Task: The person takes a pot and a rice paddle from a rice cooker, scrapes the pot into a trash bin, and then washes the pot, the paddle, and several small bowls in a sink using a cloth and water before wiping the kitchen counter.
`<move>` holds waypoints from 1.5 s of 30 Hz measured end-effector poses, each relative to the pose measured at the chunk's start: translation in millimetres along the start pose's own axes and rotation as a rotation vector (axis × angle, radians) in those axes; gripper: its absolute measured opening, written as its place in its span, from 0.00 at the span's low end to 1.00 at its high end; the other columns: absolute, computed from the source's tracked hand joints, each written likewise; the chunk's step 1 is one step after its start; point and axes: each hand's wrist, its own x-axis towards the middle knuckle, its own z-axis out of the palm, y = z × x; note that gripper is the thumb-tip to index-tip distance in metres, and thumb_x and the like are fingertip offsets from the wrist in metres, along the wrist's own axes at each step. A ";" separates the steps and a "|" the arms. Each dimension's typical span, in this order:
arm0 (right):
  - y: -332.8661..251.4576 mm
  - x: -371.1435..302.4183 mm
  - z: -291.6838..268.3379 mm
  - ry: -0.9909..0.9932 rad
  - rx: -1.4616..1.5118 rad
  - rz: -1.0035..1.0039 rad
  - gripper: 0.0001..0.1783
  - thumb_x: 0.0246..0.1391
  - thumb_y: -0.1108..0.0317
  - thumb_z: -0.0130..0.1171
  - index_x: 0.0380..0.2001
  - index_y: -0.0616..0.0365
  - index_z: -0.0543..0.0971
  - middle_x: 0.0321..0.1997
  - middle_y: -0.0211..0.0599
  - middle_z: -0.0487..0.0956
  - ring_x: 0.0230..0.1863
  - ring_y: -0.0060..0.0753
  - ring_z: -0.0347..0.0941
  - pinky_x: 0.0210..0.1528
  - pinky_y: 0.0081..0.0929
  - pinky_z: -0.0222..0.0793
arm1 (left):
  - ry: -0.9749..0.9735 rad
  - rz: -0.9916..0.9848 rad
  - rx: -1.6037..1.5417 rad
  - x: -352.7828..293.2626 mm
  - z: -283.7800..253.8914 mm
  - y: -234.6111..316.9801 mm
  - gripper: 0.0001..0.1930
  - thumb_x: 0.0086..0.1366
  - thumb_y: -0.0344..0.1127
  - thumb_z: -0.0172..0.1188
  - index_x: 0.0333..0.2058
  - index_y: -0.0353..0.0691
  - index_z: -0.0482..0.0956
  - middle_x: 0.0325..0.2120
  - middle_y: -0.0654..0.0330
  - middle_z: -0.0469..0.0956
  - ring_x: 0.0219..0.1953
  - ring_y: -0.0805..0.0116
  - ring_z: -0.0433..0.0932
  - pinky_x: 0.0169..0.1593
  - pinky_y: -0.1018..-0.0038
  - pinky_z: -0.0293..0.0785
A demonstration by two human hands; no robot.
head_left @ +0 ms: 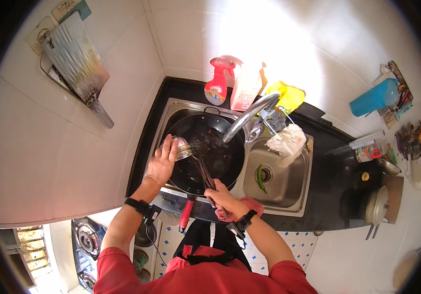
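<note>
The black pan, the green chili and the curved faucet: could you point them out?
Black pan (231, 164), head view: right part of its inner wall.
Green chili (260, 178), head view: middle of its body.
Curved faucet (248, 116), head view: middle of its spout.

Metal bowl (183, 148) partly behind left hand (163, 160); inside not visible. Dark tool (202, 170): grip partly covered by right hand (224, 197), far end lost against wok's (230, 159) black interior. Specks in wok too small to identify. Left basin (174, 109) largely concealed beneath it. Stove (88, 237) partly behind red sleeve (116, 267). Utensil cluster (411, 139) toward right rim blurred.
</note>
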 end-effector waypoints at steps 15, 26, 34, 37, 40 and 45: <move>-65.9 -111.0 -57.4 -0.381 0.948 0.255 0.14 0.51 0.65 0.47 0.39 0.62 0.67 0.22 0.27 0.68 0.10 0.10 0.54 0.09 0.09 0.48 | -0.265 -0.999 -1.539 -31.6 68.0 -54.2 0.22 0.54 0.23 0.43 0.51 0.33 0.62 0.35 0.46 0.74 0.27 0.58 0.79 0.16 0.72 0.75; -58.9 -135.8 -74.5 -0.098 0.056 -0.062 0.25 0.48 0.71 0.55 0.52 0.60 0.67 0.28 0.22 0.65 0.26 0.14 0.61 0.25 0.15 0.59 | -0.285 -1.053 -1.946 -62.8 57.5 4.0 0.19 0.53 0.24 0.45 0.47 0.36 0.62 0.28 0.51 0.74 0.21 0.60 0.77 0.19 0.70 0.78; -96.9 -164.2 -86.0 -0.322 0.141 -0.138 0.34 0.49 0.80 0.48 0.61 0.65 0.56 0.50 0.34 0.70 0.50 0.21 0.67 0.55 0.19 0.61 | -0.315 -1.094 -1.889 -53.8 61.1 72.9 0.24 0.57 0.26 0.47 0.55 0.41 0.57 0.33 0.53 0.75 0.24 0.61 0.78 0.21 0.69 0.80; -62.1 -160.3 -98.0 -0.209 -0.085 -0.285 0.26 0.48 0.75 0.51 0.53 0.64 0.62 0.39 0.32 0.68 0.41 0.21 0.64 0.45 0.19 0.61 | -0.296 -1.071 -1.902 -46.5 69.9 94.5 0.24 0.57 0.26 0.47 0.54 0.41 0.57 0.32 0.54 0.74 0.24 0.61 0.78 0.21 0.69 0.80; -35.4 -157.6 -111.8 -0.079 -0.191 -0.310 0.26 0.47 0.71 0.54 0.52 0.62 0.65 0.29 0.28 0.65 0.32 0.20 0.60 0.33 0.20 0.61 | -0.269 -1.092 -1.938 -42.5 54.9 113.0 0.23 0.56 0.25 0.47 0.52 0.40 0.58 0.31 0.53 0.74 0.21 0.62 0.77 0.20 0.68 0.80; -33.3 -183.8 -150.4 -0.051 -0.122 -0.123 0.34 0.47 0.70 0.54 0.60 0.59 0.59 0.31 0.30 0.69 0.31 0.21 0.69 0.33 0.19 0.65 | -0.318 -1.010 -1.914 -46.9 33.2 135.9 0.24 0.54 0.24 0.46 0.52 0.40 0.59 0.28 0.53 0.75 0.19 0.63 0.77 0.18 0.71 0.78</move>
